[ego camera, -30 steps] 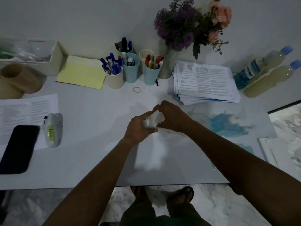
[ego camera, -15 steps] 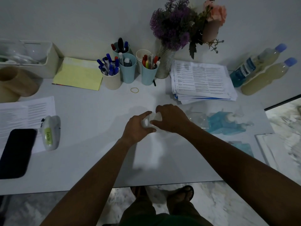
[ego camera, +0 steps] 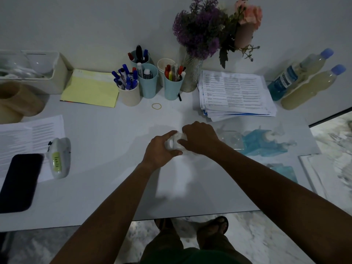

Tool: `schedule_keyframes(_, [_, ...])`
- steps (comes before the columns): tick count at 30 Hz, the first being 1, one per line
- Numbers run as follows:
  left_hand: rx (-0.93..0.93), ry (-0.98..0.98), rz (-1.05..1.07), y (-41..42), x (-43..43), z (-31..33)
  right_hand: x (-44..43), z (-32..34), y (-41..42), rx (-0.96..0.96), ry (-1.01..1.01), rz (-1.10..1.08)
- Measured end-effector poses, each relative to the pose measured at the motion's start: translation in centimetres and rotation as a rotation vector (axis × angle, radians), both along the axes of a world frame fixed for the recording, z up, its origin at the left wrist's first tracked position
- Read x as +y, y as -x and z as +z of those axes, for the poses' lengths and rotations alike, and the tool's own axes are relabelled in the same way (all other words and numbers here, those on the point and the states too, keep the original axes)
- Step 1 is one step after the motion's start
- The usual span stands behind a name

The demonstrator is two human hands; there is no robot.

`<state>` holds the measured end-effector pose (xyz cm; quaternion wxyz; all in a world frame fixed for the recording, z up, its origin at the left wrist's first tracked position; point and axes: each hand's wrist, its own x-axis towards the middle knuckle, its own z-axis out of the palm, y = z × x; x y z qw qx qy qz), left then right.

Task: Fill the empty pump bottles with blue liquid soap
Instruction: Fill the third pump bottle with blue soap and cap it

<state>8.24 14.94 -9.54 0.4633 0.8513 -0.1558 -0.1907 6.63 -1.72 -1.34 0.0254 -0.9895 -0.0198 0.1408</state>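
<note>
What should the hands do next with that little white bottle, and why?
Probably twist the top off the white bottle: the left hand and right hand both grip it, and it shows no blue, unlike the blue-filled bottle to its right.

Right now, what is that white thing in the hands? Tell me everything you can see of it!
It looks like a small whitish plastic pump top, mostly hidden. The left hand curls round it from one side and the right hand grips the other. It is over the middle of the white table. Whatever is under it is too dim to make out.
</note>
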Motion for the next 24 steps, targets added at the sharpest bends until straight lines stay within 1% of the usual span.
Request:
schedule_keyframes(2, [-0.007,-0.004,0.002,0.0,0.0,0.1,-0.2,0.2,0.0,0.06,-0.088,0.035])
schedule_keyframes(4, [-0.005,-0.008,0.008,0.0,0.0,0.2,-0.4,0.4,0.0,0.086,-0.116,0.09])
schedule_keyframes(6, [-0.002,-0.013,0.01,0.1,0.0,0.1,-0.4,0.6,-0.1,0.06,-0.08,0.126])
schedule_keyframes(9, [-0.004,-0.027,0.008,0.0,0.0,0.0,-0.3,0.4,-0.4,0.04,0.013,0.097])
schedule_keyframes(11, [-0.012,-0.031,0.0,0.1,0.0,0.1,-0.1,0.3,-0.4,0.027,0.007,0.086])
schedule_keyframes(14, [-0.032,-0.037,0.0,0.1,0.1,0.4,-0.3,1.2,-0.1,-0.022,-0.036,0.088])
schedule_keyframes(18, [-0.063,-0.09,-0.043,0.2,0.1,0.7,-1.6,4.5,0.7,-0.084,-0.102,0.078])
schedule_keyframes(24, [-0.067,-0.114,0.001,0.7,-0.5,1.9,-5.3,9.2,3.1,-0.164,-0.311,-0.073])
